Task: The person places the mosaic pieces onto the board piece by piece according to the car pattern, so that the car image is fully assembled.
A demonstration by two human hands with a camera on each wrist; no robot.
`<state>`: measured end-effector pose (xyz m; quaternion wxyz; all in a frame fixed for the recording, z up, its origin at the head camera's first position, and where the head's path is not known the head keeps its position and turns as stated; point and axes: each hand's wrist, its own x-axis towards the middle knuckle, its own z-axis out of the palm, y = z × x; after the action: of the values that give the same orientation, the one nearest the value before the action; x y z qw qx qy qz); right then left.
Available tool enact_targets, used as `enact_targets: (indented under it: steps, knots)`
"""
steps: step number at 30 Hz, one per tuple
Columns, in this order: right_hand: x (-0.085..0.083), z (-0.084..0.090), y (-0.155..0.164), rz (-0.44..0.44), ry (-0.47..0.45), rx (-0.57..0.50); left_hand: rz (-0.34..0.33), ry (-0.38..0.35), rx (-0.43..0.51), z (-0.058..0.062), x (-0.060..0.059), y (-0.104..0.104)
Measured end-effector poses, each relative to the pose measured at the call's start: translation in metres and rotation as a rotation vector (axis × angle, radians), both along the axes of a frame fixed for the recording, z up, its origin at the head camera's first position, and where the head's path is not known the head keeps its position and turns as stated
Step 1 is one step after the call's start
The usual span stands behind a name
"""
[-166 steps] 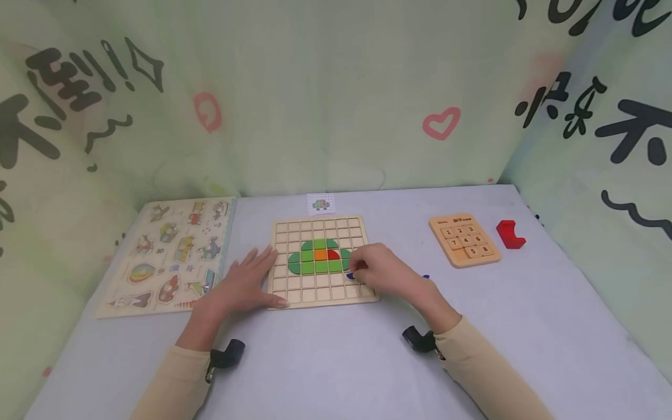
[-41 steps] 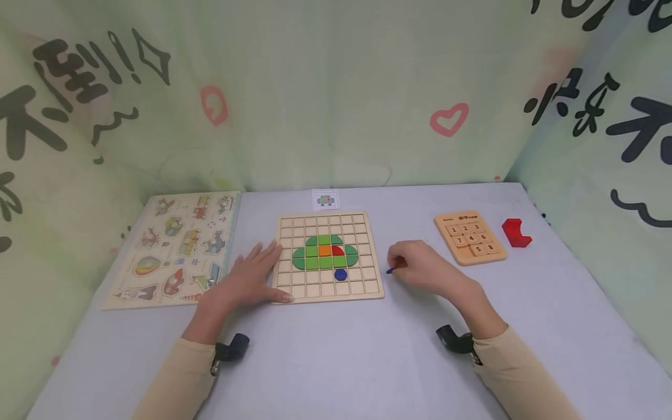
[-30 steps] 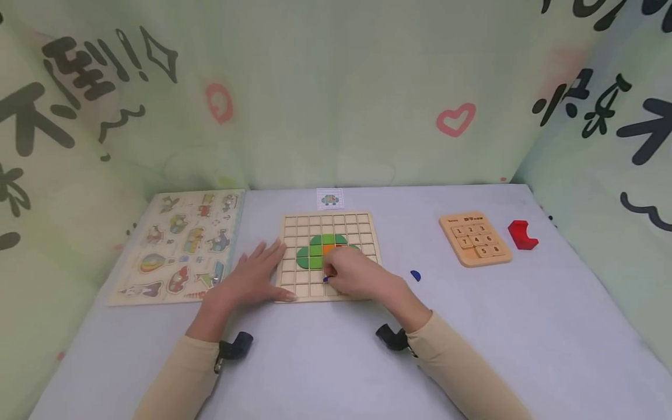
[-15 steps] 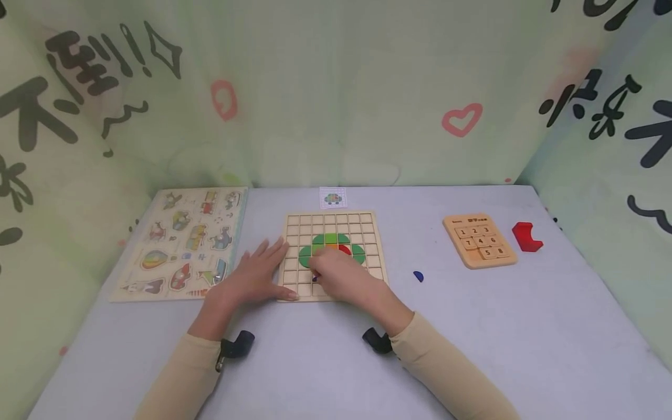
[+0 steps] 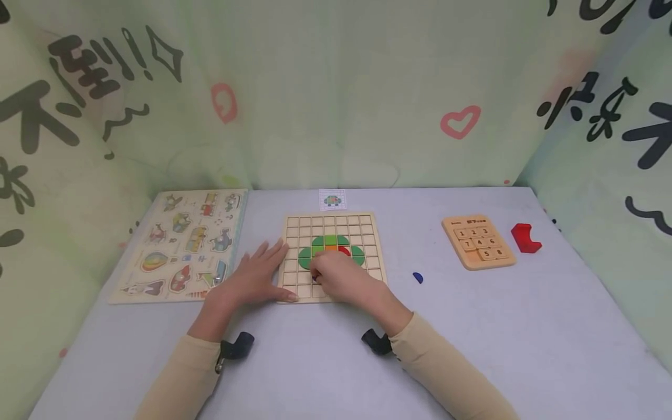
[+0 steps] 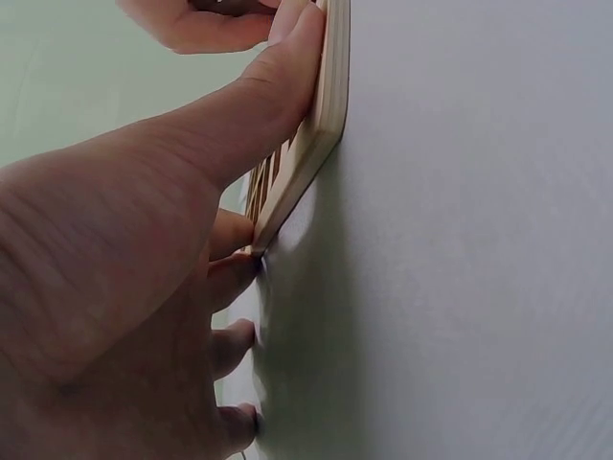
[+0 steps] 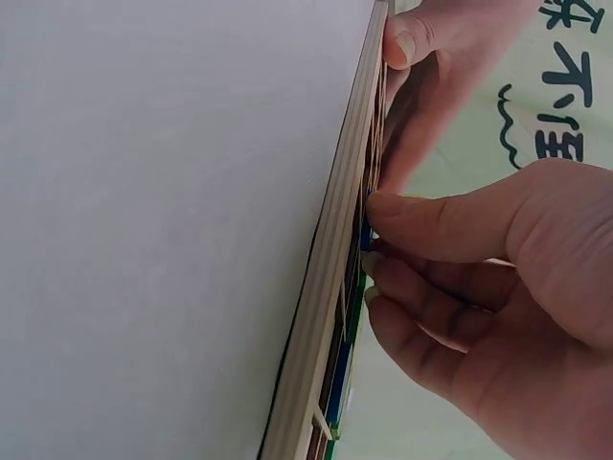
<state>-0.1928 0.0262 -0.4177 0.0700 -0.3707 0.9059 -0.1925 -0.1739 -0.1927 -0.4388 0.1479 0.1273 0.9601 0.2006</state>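
My right hand point(image 5: 343, 277) pinches a small blue half-round piece point(image 7: 368, 228) between thumb and fingertips, low over the front part of the wooden grid board point(image 5: 290, 224). Green pieces point(image 5: 304, 257), an orange one and a red one point(image 5: 344, 250) lie in the board's cells, partly covered by that hand. In the right wrist view, another blue piece point(image 7: 337, 383) sits in the board nearer the camera. My left hand point(image 5: 251, 279) rests spread along the board's left side, its thumb on the front left corner. A loose blue half-round piece point(image 5: 417, 277) lies on the table right of the board.
A picture card point(image 5: 332, 199) with a similar coloured pattern lies behind the board. To the left is a large picture puzzle board point(image 5: 175, 248). A wooden number puzzle point(image 5: 479, 242) and a red notched block point(image 5: 525, 238) lie at the right on the white tabletop point(image 5: 315, 361).
The blue round on the board was formed earlier. My right hand has since picked up another blue half-round piece from the table at right and carried it left onto the board. My left hand stayed.
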Motion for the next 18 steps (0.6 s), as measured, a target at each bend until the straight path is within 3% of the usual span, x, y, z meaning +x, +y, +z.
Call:
enact_targets:
  steps: [6, 9, 14, 18]
  knots:
    - [0.001, 0.007, 0.006, 0.043, -0.055, 0.013, 0.000, 0.000, -0.007, 0.001, 0.001, -0.001]
    - [0.000, 0.014, 0.018, 0.024, -0.085, -0.002, -0.003, 0.005, -0.014, 0.001, 0.000, 0.000]
    - [-0.006, 0.028, 0.051, -0.094, -0.086, -0.020, -0.009, 0.014, -0.022, 0.000, 0.000, -0.001]
    - [-0.011, 0.034, 0.089, -0.233, -0.096, 0.058, -0.009, 0.009, -0.023, 0.001, 0.000, 0.000]
